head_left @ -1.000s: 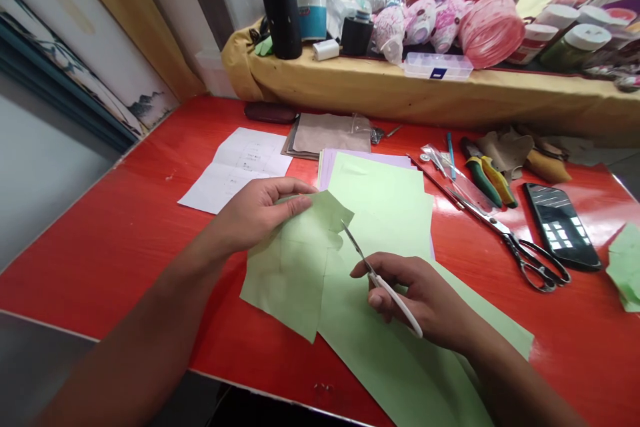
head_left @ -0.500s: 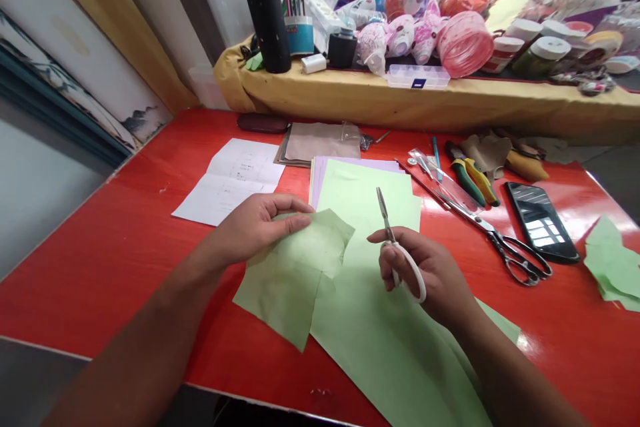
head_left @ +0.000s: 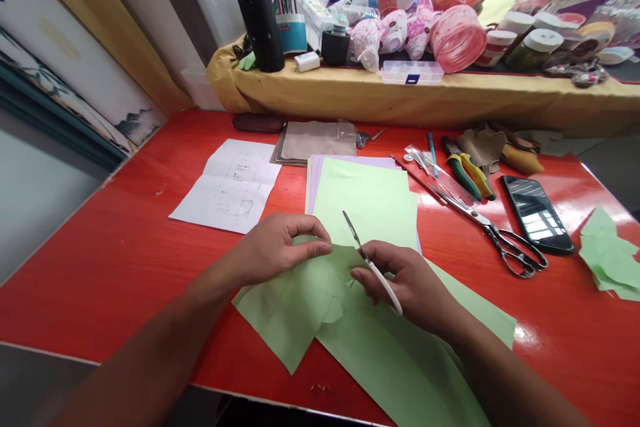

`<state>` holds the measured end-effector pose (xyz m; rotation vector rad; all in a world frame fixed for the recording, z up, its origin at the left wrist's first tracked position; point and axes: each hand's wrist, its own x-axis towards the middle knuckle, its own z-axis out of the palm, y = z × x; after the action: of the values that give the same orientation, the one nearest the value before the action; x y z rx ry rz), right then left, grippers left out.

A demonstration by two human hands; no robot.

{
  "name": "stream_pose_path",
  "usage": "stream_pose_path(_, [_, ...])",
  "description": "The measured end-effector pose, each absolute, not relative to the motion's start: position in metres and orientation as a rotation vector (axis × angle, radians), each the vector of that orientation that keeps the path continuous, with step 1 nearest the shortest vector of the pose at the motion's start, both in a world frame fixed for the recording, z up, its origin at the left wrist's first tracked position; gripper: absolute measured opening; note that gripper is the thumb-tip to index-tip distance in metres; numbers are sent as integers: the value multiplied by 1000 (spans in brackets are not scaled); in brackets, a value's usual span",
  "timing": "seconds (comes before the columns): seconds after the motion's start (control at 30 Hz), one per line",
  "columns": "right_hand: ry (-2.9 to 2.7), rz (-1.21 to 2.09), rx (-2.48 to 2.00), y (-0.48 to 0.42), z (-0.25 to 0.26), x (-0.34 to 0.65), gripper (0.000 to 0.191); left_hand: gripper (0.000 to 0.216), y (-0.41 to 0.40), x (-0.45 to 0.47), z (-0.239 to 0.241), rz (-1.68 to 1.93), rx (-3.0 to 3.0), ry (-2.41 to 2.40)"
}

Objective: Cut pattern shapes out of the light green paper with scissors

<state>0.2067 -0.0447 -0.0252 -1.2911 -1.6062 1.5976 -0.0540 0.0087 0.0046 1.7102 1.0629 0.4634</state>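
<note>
My left hand (head_left: 293, 247) pinches the upper edge of a cut piece of green paper (head_left: 295, 320), thumb in front and fingers behind. The piece has an irregular outline and hangs tilted above the table. In my right hand (head_left: 400, 280) is a pair of small scissors (head_left: 373, 267) with white handles, their blades together and pointing up and left. That hand's fingertips are close to the right edge of the paper piece; whether they touch it I cannot tell. Beneath both hands lies a larger green sheet (head_left: 400, 360), partly hidden by the right forearm.
A paper stack (head_left: 365, 193) and a white sheet with drawings (head_left: 225, 183) lie beyond my hands on the red table (head_left: 125, 273). To the right are large shears (head_left: 500, 233), pliers (head_left: 470, 173), a phone (head_left: 537, 213) and green paper scraps (head_left: 610, 253). Jars and crafts crowd the ledge (head_left: 350, 93).
My right hand with the scissors has moved left and slightly down, close to the green piece. My left hand has shifted a little right and down with the paper.
</note>
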Motion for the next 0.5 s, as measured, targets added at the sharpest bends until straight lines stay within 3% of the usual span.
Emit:
stream_pose_path(0.13, [-1674,1501,-1290,-46,-24,205,28,23,9,-54,2,497,1654,1094])
stream_pose_path(0.3, [-1567,1397,-1342,-43,-19,209,29,52,16,-69,3,567,1452,1056])
stream_pose_path(0.5, [-1318,1234,-1409,-36,-15,219,34,69,30,-93,7,654,1284,1014])
